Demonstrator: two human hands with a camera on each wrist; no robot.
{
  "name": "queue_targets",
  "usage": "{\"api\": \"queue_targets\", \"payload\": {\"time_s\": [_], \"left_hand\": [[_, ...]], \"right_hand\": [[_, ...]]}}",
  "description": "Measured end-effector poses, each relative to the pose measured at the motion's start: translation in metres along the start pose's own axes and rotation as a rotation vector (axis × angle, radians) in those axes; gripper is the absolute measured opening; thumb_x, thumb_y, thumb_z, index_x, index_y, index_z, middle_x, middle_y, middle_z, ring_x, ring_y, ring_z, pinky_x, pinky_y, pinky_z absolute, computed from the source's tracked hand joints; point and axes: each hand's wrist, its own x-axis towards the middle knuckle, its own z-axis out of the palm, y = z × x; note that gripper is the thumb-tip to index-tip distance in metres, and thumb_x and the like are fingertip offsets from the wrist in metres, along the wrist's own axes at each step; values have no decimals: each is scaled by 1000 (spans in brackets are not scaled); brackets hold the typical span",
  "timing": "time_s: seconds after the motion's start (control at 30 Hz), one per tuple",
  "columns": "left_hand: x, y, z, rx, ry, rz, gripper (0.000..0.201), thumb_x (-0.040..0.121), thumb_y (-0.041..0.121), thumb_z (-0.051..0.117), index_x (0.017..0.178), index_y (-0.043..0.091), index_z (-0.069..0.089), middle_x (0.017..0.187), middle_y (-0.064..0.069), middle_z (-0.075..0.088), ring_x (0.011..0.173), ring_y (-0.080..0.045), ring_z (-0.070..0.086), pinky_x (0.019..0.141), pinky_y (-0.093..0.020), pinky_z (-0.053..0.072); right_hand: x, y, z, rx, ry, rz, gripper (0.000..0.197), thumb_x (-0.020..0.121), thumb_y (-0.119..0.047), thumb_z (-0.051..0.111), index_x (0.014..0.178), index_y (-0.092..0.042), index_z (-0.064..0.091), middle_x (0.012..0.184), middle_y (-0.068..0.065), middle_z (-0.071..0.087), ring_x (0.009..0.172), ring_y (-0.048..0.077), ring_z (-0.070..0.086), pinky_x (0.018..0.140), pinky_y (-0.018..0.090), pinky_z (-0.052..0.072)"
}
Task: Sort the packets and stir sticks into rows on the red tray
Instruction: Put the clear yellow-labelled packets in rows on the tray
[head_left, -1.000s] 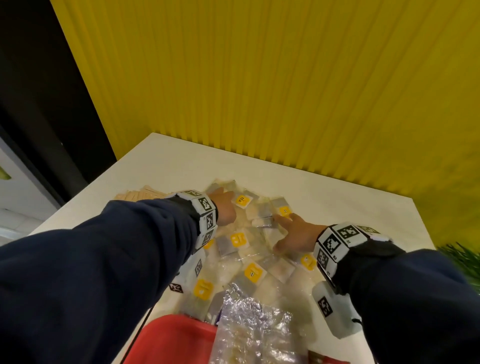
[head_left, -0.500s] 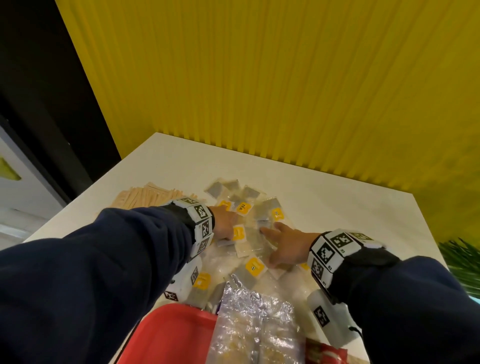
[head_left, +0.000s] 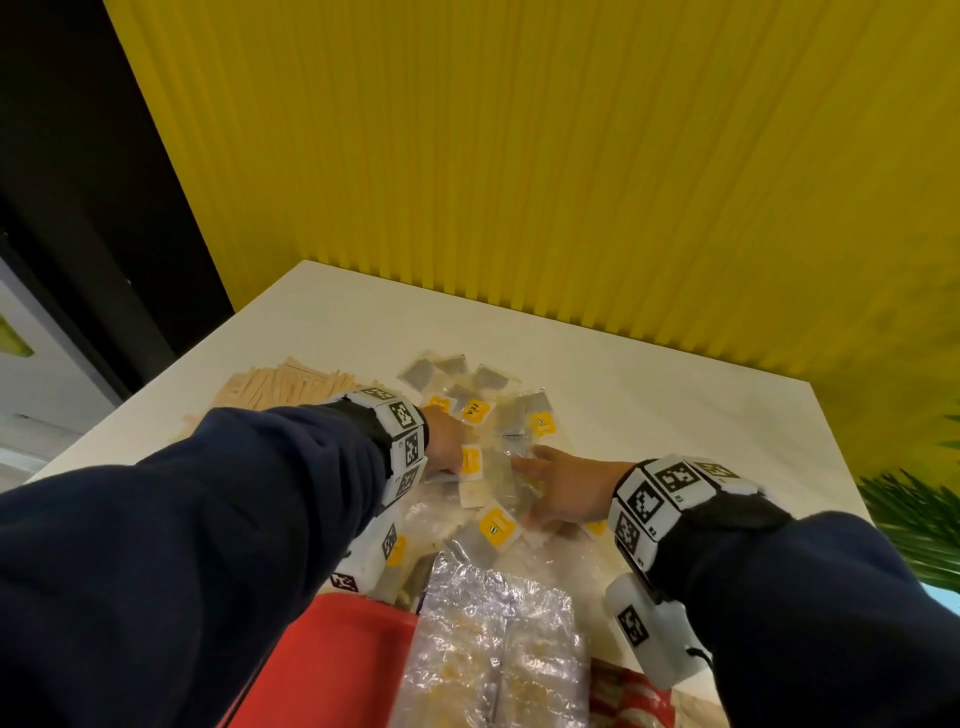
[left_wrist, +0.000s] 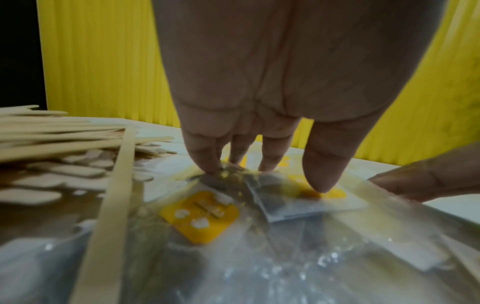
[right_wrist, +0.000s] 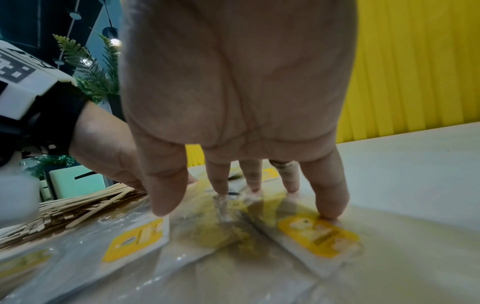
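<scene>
The left hand (head_left: 445, 435) is laid flat, fingers straight, its fingertips (left_wrist: 322, 181) pressed onto the packets (head_left: 496, 457) heaped on the white table (head_left: 649, 395); the right hand (head_left: 569, 491) is spread likewise just beside it, fingers extended and pressed on the clear wrappers with yellow labels. No packet is seen gripped, though motion blur leaves the exact contacts uncertain. The stir sticks (head_left: 275, 387) are piled left of the packets, one stick (left_wrist: 109, 205) lying across the wrappers. Much of the heap is hidden by the dark sleeves. Nearer the person, the red tray (head_left: 332, 665) is partly covered by a crinkled clear bag (head_left: 493, 649).
</scene>
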Motion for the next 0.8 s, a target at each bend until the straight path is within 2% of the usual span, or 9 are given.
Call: {"api": "queue_targets", "payload": {"time_s": [0.03, 0.13, 0.23, 0.33, 0.4, 0.5, 0.63, 0.73, 0.8], "left_hand": [[0, 0, 0, -6, -2, 5, 47, 97, 22, 44, 141, 7, 38, 145, -15, 37, 110, -22, 46, 74, -24, 38], [1, 1, -2, -57, -19, 11, 42, 96, 19, 46, 135, 6, 43, 138, -14, 44, 122, -26, 45, 95, -29, 40], [3, 2, -9, -101, -29, 30, 17, 97, 20, 43, 112, 12, 48, 97, -11, 47, 95, -18, 41, 67, -18, 37], [8, -2, -18, -166, 47, 4, 13, 97, 18, 43, 103, 13, 53, 92, -4, 49, 78, -13, 44, 62, -18, 35], [13, -7, -18, -242, 115, -31, 24, 95, 17, 45, 118, 19, 51, 118, -3, 47, 103, -19, 51, 83, -24, 42], [26, -18, -16, -351, 193, -58, 56, 93, 22, 49, 145, 22, 28, 153, -9, 17, 136, -29, 28, 106, -33, 30], [35, -21, -5, -335, 89, -64, 68, 93, 31, 50, 150, 24, 13, 157, -9, 2, 143, -31, 12, 112, -37, 23], [36, -18, 1, -286, 78, -42, 65, 90, 40, 53, 146, 27, 24, 150, -10, 19, 137, -34, 23, 110, -42, 27], [31, -13, -1, -235, 59, -20, 56, 92, 39, 50, 142, 21, 35, 144, -11, 32, 128, -29, 35, 106, -37, 33]], "right_hand": [[-1, -1, -1, 9, -7, -4, 70, 88, -29, 54, 147, -33, 17, 146, -2, 21, 125, 25, 41, 102, 38, 38], [-6, -3, -4, 0, -35, -16, 70, 89, -28, 53, 148, -31, 15, 147, 0, 22, 127, 24, 39, 102, 37, 36], [-12, -3, -11, -20, -62, -25, 62, 93, -26, 49, 148, -25, 20, 152, 3, 20, 137, 22, 27, 109, 33, 24], [-13, 0, -17, 86, -39, 10, 56, 91, -25, 53, 143, -25, 34, 149, 2, 33, 133, 19, 35, 104, 28, 29], [-11, 2, -20, 153, 36, 31, 44, 89, -21, 55, 132, -22, 49, 138, 4, 47, 121, 18, 47, 90, 23, 37], [-7, 6, -22, 171, 135, 49, 45, 88, -22, 54, 132, -25, 46, 140, 5, 38, 118, 21, 49, 87, 26, 41], [-5, 9, -12, 128, 36, 92, 69, 88, -28, 54, 146, -37, 20, 153, 3, 13, 133, 26, 35, 101, 31, 37], [-2, 7, -4, 119, -15, 103, 70, 85, -32, 56, 144, -41, 21, 155, 1, 6, 130, 27, 39, 103, 36, 38], [-1, 4, -2, 125, -31, 65, 65, 87, -33, 56, 145, -33, 27, 155, 3, 8, 134, 27, 35, 106, 36, 34]]}}
